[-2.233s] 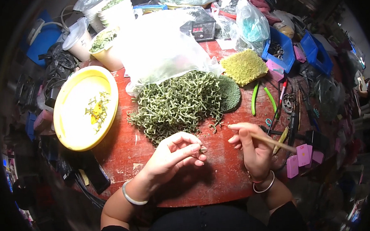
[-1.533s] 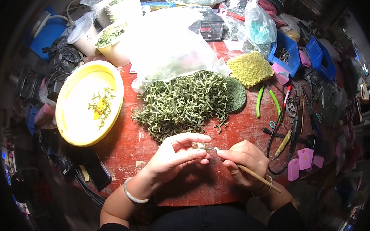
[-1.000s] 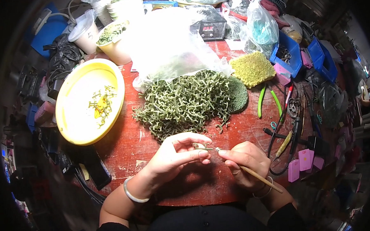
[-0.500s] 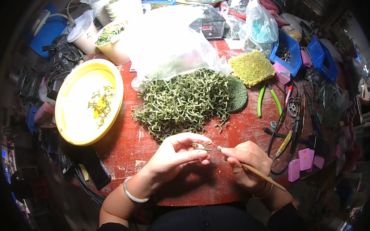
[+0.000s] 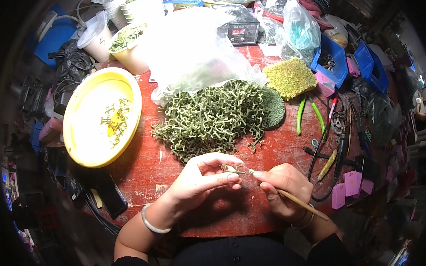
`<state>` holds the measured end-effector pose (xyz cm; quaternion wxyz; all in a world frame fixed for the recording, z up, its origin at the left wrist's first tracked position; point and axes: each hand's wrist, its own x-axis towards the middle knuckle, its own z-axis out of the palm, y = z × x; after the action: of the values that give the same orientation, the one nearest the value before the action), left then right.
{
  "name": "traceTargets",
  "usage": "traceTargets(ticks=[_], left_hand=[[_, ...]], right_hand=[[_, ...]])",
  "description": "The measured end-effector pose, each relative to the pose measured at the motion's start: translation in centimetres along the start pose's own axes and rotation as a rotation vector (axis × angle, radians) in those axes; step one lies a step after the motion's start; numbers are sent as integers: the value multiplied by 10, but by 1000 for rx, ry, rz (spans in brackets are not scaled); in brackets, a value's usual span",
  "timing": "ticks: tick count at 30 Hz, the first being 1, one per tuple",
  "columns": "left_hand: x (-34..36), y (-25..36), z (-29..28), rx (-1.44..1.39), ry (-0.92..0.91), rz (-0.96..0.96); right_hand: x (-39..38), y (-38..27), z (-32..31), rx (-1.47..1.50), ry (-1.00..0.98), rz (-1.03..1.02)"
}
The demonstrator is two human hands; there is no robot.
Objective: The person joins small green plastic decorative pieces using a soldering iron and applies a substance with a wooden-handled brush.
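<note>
My left hand (image 5: 208,178) pinches a small green branched piece (image 5: 233,169) between thumb and fingers, just in front of a big pile of similar pieces (image 5: 212,114). My right hand (image 5: 289,186) is closed round a thin wooden-handled tool (image 5: 301,204) with a pale collar and a fine metal tip. That tip points left, close to the small green piece; whether they touch is too fine to tell. Partly behind the pile lies a round, dark green textured pad (image 5: 273,108).
A yellow basin (image 5: 75,134) with a few green pieces stands at left. Beyond the pile is a clear plastic bag (image 5: 190,53). To the right lie a yellow sponge-like block (image 5: 290,78), green-handled pliers (image 5: 301,116), cables, pink blocks (image 5: 351,183) and blue bins (image 5: 331,63).
The right hand and its tool have shifted very slightly to the left. My left hand keeps its place with the green piece.
</note>
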<state>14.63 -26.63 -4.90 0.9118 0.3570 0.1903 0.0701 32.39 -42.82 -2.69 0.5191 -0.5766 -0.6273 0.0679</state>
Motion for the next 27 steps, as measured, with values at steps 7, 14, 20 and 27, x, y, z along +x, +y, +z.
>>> traceTargets(ticks=[7, 14, 20, 27], left_hand=[[1, -1, 0, 13, 0, 2], [2, -3, -3, 5, -14, 20], [2, -4, -7, 26, -44, -15], [2, -5, 4, 192, -76, 71]], right_hand=[[1, 2, 0, 1, 4, -52], [2, 1, 0, 20, 11, -59], [0, 3, -5, 72, 33, 42], [5, -2, -4, 138, 13, 127]])
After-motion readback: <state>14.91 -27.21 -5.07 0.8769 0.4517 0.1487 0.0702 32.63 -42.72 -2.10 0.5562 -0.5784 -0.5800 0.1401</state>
